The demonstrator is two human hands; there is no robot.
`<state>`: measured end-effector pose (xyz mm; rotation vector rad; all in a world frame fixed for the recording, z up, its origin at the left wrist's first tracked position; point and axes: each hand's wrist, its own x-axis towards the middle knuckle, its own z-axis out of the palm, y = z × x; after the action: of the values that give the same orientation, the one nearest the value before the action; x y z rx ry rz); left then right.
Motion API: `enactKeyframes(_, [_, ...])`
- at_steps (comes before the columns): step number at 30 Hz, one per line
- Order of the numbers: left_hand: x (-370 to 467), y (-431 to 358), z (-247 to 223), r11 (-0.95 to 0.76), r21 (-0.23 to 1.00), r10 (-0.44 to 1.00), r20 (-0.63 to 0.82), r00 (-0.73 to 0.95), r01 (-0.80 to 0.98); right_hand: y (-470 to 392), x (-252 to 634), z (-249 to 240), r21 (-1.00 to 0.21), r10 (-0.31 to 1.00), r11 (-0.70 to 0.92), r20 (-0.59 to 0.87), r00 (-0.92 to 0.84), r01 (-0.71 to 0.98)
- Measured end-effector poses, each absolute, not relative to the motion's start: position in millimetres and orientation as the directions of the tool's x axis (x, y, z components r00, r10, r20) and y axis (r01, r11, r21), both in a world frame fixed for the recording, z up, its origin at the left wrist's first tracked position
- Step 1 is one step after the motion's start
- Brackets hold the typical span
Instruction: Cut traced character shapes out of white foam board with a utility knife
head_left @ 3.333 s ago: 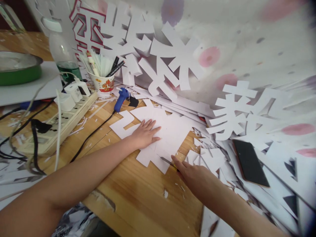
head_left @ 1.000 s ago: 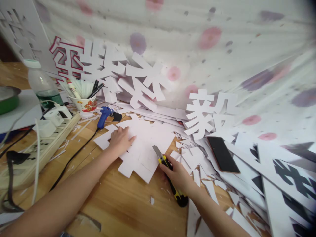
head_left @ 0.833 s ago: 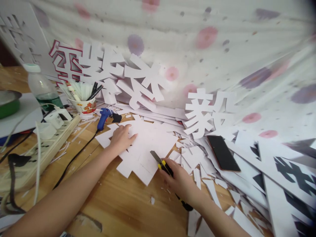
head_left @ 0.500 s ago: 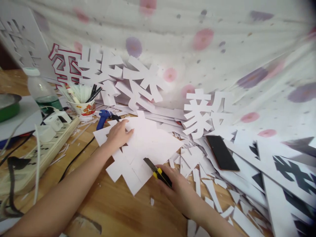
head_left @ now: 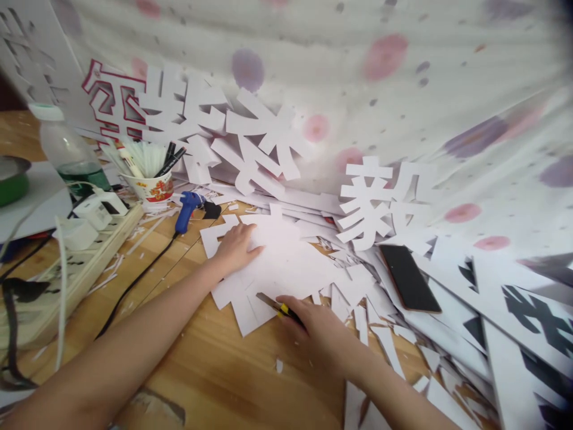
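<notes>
A white cut-out sheet, with notched edges and a tab at its top, lies on the wooden table. My left hand rests on its left part, thumb and fingers apart, pressing down rather than gripping. In my right hand is a utility knife with a yellow and black handle. Its bare blade points left, over the lower part of the sheet near some thin lines. My fingers wrap the handle and hide most of it.
A blue glue gun lies behind my left hand, beside a paper cup of glue sticks and pens. A power strip and bottle stand left. White scraps, a phone and cut-out characters are at right.
The sheet has shifted right and slightly away under my left hand, turning a little. The knife blade now lies flatter and further left over it. The view has moved slightly.
</notes>
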<state>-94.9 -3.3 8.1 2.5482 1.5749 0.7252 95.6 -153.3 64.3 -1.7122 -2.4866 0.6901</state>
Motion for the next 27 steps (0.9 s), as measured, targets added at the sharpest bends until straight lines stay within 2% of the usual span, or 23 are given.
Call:
enactKeyframes(5, [-89.3,-8.8,0.5,-0.483,0.234,0.856,0.328,0.398,0.844,-143.0,77.7,57.8,-0.083,0.887,0.384,-0.242,-0.393,0.919])
enactKeyframes(9, [-89.6,-7.6,-1.1,-0.482,0.244,0.864,0.290,0.410,0.842,-144.5,66.9,54.4,0.044,0.884,0.412,-0.261,-0.388,0.910])
enactKeyframes(15, [-89.7,-8.7,0.6,-0.483,0.251,0.866,0.279,0.415,0.839,-148.4,66.8,51.2,0.099,0.868,0.466,-0.244,-0.433,0.879])
enactKeyframes(20, [-89.7,-8.7,0.9,-0.484,0.257,0.868,0.263,0.422,0.836,-149.2,66.0,50.4,0.135,0.863,0.459,-0.304,-0.404,0.878])
enactKeyframes(27, [-89.2,-8.6,1.0,-0.485,0.259,0.868,0.258,0.424,0.836,-150.6,63.6,50.8,0.124,0.867,0.441,-0.315,-0.386,0.889])
